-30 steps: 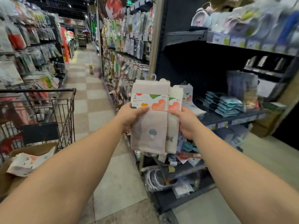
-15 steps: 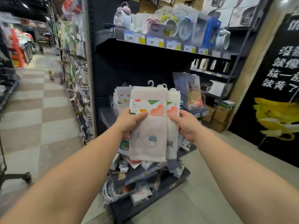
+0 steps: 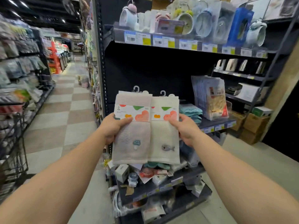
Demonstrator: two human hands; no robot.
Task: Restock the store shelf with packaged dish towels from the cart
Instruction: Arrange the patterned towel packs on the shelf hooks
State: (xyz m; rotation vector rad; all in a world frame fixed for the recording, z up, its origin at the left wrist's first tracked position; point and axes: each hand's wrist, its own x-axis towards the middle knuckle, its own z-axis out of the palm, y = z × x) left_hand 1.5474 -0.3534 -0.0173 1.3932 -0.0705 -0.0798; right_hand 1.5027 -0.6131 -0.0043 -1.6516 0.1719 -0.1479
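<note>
Two packaged dish towels are held side by side in front of the dark shelf unit. My left hand [image 3: 113, 126] grips the grey towel with a mushroom motif [image 3: 131, 139]. My right hand [image 3: 186, 128] grips the cream towel with a whale motif [image 3: 165, 139]. Both towels have white paper bands with coloured shapes and plastic hooks on top. Behind them is the middle shelf [image 3: 216, 123] with teal folded packs [image 3: 191, 112] and upright packets [image 3: 210, 97]. The cart [image 3: 13, 147] shows at the left edge.
The top shelf [image 3: 191, 44] carries alarm clocks behind price labels. Lower shelves [image 3: 153, 188] hold mixed small goods. Cardboard boxes [image 3: 254, 126] stand on the floor at right. A checkered aisle [image 3: 64, 102] runs back on the left between racks.
The view has swung right from the cart toward the shelf end. The two towels, overlapped before, are now spread side by side, showing the whale towel fully.
</note>
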